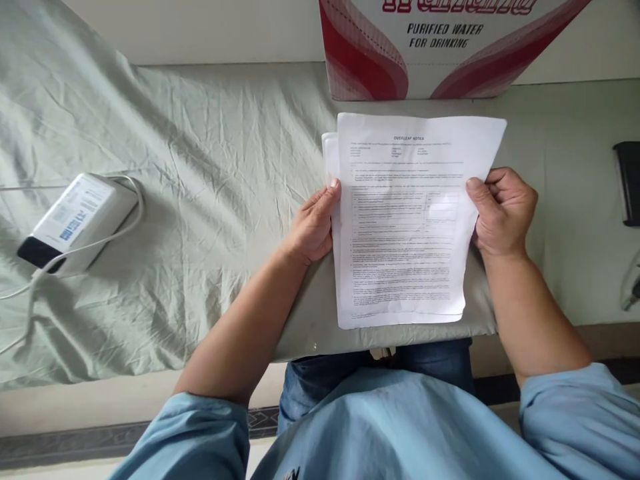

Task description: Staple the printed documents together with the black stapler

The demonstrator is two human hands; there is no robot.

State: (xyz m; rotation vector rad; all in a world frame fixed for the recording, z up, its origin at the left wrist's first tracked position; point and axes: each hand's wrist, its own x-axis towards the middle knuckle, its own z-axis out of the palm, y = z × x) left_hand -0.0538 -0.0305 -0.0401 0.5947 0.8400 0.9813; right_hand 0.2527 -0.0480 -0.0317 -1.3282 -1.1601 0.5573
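Observation:
Several printed paper sheets (400, 267), the top one headed "OVERLEAF NOTES", are held up over the front part of the cloth-covered table. My left hand (316, 223) pinches their left edge, thumb in front and the other fingers partly behind. On the right edge, my right hand (504, 210) grips the sheets with its thumb on the printed face and fingers curled. Another sheet peeks out behind at the upper left. The top sheet is slightly wavy, and its lower right corner is uneven.
A red and white carton (450, 63) marked "Purified water for drinking" stands behind the papers. At the left lies a white box-shaped device (83, 217) with a black end and a white cable (95, 240). A dark object (629, 183) sits at the right edge. Wrinkled pale green cloth (215, 167) covers the table.

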